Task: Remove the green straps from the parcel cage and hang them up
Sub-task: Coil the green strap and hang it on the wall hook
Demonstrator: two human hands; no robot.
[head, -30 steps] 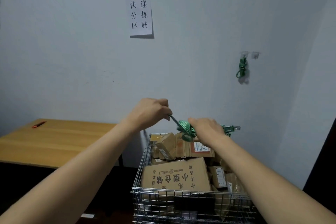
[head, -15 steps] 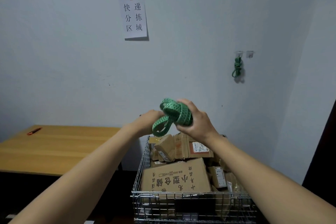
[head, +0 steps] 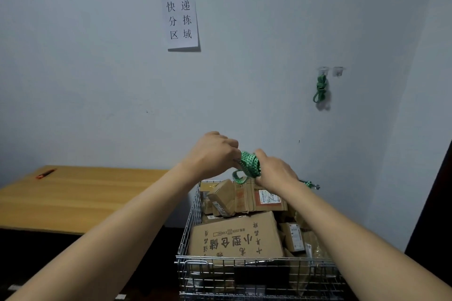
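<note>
1. Green strap (head: pixel 249 165), bundled into loops, sits between your two hands above the far end of the parcel cage (head: pixel 256 273); one loop hangs down just over the boxes.
2. Nearest to you, the wire cage front rail runs across the bottom of the view, and a large cardboard box (head: pixel 236 237) printed with Chinese characters lies on top of the load, with smaller parcels (head: pixel 221 197) piled behind it.
3. Your left hand (head: pixel 211 151) has its fingers curled closed on the left side of the bundle, pinching the strap.
4. Your right hand (head: pixel 275 173) is wrapped around the right side of the bundle, fingers closed on it.
5. Past your right wrist, a metal hook end (head: pixel 311 184) with a bit of green pokes out over the cage's far right edge; it looks like this strap's tail, though the wrist hides the link.
6. To your left stands a wooden table (head: pixel 80 198) with a small orange-red tool (head: pixel 46 173) near its far corner.
7. On the wall, a second green strap (head: pixel 320 89) hangs knotted from the left of two clear hooks (head: pixel 323 70); the right hook (head: pixel 338 71) is bare.
8. Higher and further left, a paper sign (head: pixel 181 22) with Chinese characters is stuck to the wall.
</note>
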